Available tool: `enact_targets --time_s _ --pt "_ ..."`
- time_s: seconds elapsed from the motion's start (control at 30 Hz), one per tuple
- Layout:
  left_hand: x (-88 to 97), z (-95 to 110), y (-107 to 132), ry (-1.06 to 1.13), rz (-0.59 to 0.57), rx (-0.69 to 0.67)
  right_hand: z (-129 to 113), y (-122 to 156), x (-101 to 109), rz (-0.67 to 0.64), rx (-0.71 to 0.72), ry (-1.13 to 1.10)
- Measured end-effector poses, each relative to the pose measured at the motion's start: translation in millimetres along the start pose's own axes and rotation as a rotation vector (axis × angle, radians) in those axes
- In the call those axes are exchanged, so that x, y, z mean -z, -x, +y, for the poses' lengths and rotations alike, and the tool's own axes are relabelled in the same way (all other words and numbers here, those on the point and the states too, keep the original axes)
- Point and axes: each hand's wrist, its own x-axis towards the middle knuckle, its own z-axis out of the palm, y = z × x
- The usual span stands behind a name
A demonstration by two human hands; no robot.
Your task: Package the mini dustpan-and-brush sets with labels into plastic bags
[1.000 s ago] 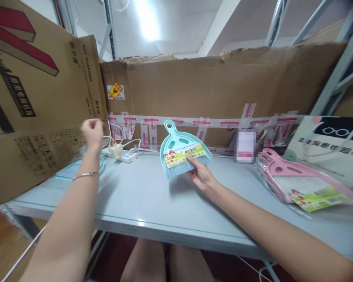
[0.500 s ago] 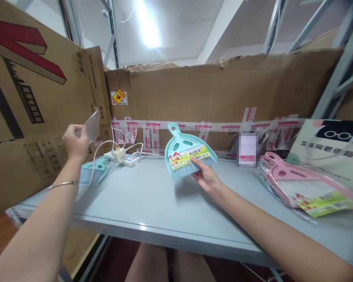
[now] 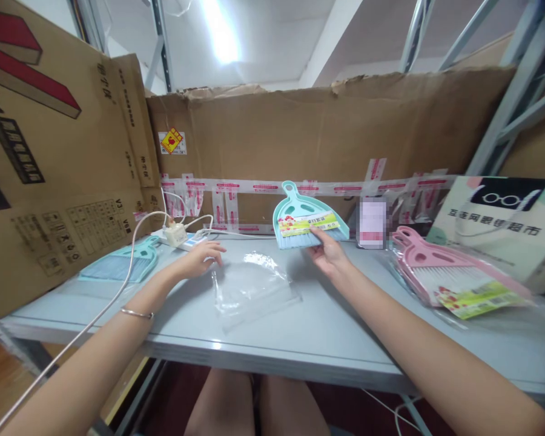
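My right hand [image 3: 329, 254] grips a teal mini dustpan-and-brush set [image 3: 305, 218] by its bristle end and holds it upright above the back of the grey table [image 3: 300, 339]. A clear plastic bag [image 3: 249, 287] lies flat on the table in front of me. My left hand [image 3: 202, 257] rests at the bag's upper left corner, fingers curled down onto its edge. A silver bangle sits on my left wrist.
Another teal dustpan set [image 3: 118, 263] lies at the left by a cardboard wall. A white power strip [image 3: 181, 239] with cables sits at the back. Bagged pink dustpan sets [image 3: 454, 278] lie at the right beside a printed box [image 3: 504, 224]. Cardboard encloses the back and left.
My left hand came down from the left with the clear bag and laid it on the table. My right hand carried the teal set slightly right and farther back.
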Motion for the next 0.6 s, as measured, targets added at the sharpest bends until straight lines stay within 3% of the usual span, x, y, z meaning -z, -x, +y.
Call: enact_targets --time_s 0.13,0.27,0.37,0.47,0.6 --pt "12.4 20 4 -0.014 -0.003 0.129 1 0 0 -0.011 0.006 0.022" --pt "7.4 68 9 0.025 -0.108 0.058 1 3 -1 -0.025 -0.005 0.025" --pt "-4.3 88 8 -0.091 -0.168 0.028 0 6 -3 -0.027 -0.015 0.014" --pt "-8.5 82 -3 -0.201 -0.135 0.079 1 10 -5 -0.036 -0.03 0.019" --pt "0.0 58 -37 -0.325 0.005 0.266 2 13 -6 -0.087 -0.045 0.046"
